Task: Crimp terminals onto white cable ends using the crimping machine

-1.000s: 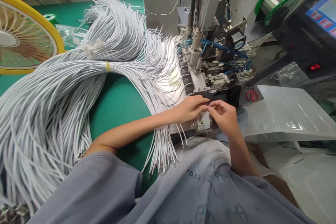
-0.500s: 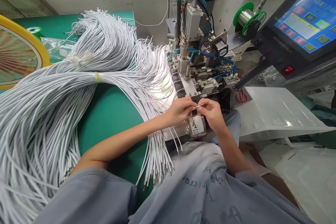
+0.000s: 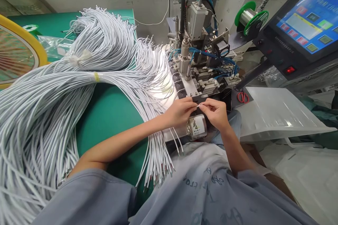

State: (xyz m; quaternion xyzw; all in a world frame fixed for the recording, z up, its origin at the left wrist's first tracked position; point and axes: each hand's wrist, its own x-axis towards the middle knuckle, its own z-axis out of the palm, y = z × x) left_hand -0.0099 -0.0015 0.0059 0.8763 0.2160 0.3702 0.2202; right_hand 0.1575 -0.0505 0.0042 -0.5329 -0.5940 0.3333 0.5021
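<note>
My left hand (image 3: pixel 180 111) pinches a white cable (image 3: pixel 198 105) close to its end. My right hand (image 3: pixel 215 112) has thumb and forefinger closed on the tip of that same cable, and the fingertips of both hands nearly meet. Just below them lies a clear jar (image 3: pixel 196 126) with a white label, on its side. Beyond the hands stands a machine (image 3: pixel 189 81) with metal cylinders and blue air tubes. To the left, a large bundle of white cables (image 3: pixel 108 77) is held by a yellow band, with loose ends hanging near my lap.
A green-topped table (image 3: pixel 105 112) lies under the cables. On the right are red-handled scissors (image 3: pixel 243 97), a translucent plastic sheet (image 3: pixel 280 112), a spool of solder-like wire (image 3: pixel 248 17) and a lit control screen (image 3: pixel 308 21). A yellow-rimmed round object (image 3: pixel 42 49) stands at the left.
My right hand has turned slightly and shifted a little to the right, its fingers now closer over the cable tip. A cylinder at the machine's top leans slightly differently.
</note>
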